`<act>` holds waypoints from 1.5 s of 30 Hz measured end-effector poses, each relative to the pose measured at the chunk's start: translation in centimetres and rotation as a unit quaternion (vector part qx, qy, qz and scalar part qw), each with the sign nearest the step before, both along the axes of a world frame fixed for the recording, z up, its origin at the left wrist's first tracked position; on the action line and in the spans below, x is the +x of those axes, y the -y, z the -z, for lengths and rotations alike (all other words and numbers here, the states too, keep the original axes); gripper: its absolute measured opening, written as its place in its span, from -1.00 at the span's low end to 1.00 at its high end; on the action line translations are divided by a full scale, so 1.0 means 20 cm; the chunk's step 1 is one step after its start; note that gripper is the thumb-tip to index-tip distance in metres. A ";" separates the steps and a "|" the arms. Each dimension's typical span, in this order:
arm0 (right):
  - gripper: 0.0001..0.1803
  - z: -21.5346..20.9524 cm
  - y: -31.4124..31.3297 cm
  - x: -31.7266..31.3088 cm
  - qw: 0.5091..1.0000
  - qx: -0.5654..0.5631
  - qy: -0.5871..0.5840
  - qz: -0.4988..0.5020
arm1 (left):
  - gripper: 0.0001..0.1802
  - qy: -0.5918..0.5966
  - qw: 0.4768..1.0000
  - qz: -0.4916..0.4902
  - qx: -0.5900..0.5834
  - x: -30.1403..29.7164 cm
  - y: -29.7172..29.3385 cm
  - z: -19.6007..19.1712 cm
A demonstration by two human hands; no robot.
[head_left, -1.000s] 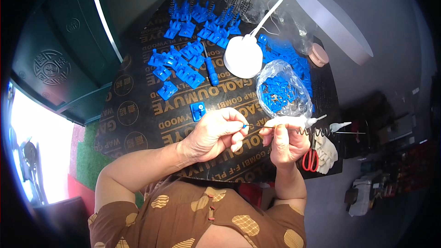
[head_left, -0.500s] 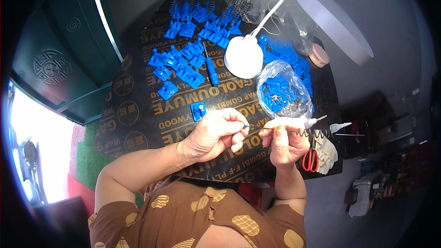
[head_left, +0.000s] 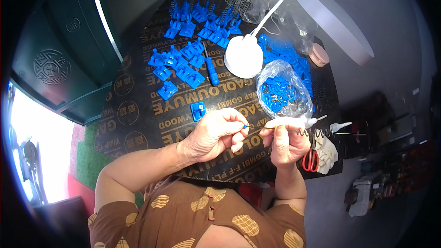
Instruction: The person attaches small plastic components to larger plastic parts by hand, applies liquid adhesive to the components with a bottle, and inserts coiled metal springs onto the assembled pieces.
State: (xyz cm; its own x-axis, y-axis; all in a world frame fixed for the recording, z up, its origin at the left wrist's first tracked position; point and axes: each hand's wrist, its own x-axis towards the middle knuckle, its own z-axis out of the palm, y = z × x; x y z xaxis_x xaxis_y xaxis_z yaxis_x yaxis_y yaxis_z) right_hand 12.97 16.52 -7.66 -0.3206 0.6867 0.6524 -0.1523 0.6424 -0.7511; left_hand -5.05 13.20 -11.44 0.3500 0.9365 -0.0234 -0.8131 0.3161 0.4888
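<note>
I saw my left hand (head_left: 213,134) pinching the blue tip of a spring rod (head_left: 294,130) while my right hand (head_left: 285,141) gripped its middle; it lay level, pointing right, over the board's (head_left: 138,124) near edge, bare board leftward

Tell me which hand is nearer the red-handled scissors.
Right. The right hand is just left of the red-handled scissors at the board's lower right edge; the left hand is farther left, beyond the right hand.

Both forearms come up from below; left hand (head_left: 212,134) pinches with thumb and forefinger, right hand (head_left: 285,141) curled closed just beside it, knuckles up
</note>
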 end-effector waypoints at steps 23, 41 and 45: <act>-0.91 0.00 0.01 0.01 1.000 -0.021 0.001 0.019 | -0.84 0.002 1.000 0.013 0.019 0.01 0.00 0.02; -0.91 -0.01 0.02 0.02 1.000 -0.015 -0.012 0.020 | -0.83 0.001 1.000 0.019 0.014 0.01 0.00 0.01; -0.91 0.00 0.01 0.03 1.000 -0.006 -0.001 0.013 | -0.83 0.000 1.000 0.021 0.015 0.01 0.00 0.01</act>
State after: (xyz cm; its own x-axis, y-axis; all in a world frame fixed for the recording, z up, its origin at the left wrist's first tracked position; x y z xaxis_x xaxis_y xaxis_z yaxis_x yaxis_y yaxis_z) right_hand 13.58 16.36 -7.74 -0.3012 0.7028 0.6444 -0.1361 0.6372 -0.7586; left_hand -4.86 13.20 -11.63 0.3881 0.9216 0.0036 -0.7994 0.3347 0.4989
